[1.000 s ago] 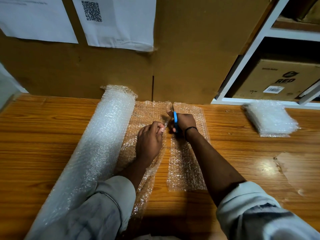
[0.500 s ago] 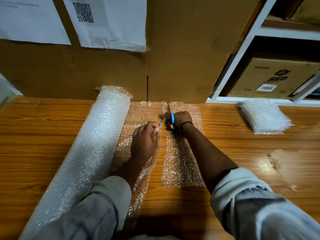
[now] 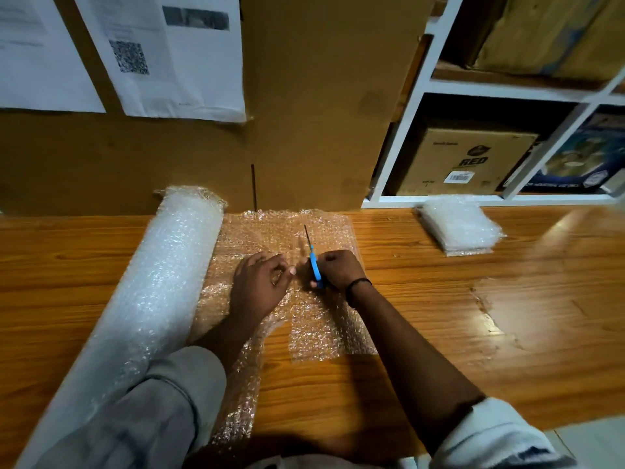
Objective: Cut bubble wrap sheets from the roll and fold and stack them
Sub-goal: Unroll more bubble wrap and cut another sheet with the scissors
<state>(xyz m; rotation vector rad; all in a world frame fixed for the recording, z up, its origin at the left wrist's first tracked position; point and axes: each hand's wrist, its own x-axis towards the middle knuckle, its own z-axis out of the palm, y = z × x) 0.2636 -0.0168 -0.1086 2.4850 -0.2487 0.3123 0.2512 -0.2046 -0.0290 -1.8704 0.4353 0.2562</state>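
**Mid-cut: finish the slit to the far edge, keep it straight**

I'm most of the way through a cut. Right hand (image 3: 338, 268) is closed around the blue-handled scissors (image 3: 314, 265), blade tip pointing away from me toward the cardboard backing (image 3: 304, 130). Left hand (image 3: 262, 286) is curled, fingertips pinching or pressing the unrolled bubble wrap (image 3: 270, 231) just left of the cut line; I can't tell which.

The roll (image 3: 162, 289) lies on the worktop (image 3: 473, 333) at my left, touching the unrolled stretch. The near part is already parted: a strip (image 3: 321, 333) lies free under my right forearm, with bare wood showing between it and the roll side. A short run ahead of the blade looks uncut.

How I'd do it well:
- Keep the left hand close beside the blade for tension, fingertips off the line.
- Slide the blades half-open rather than snipping; film this soft likely bunches and tears ragged.
- Aim straight at the far edge so the sheet matches the folded stack (image 3: 460, 228) at far right.
- Don't drag the freed strip with the forearm.
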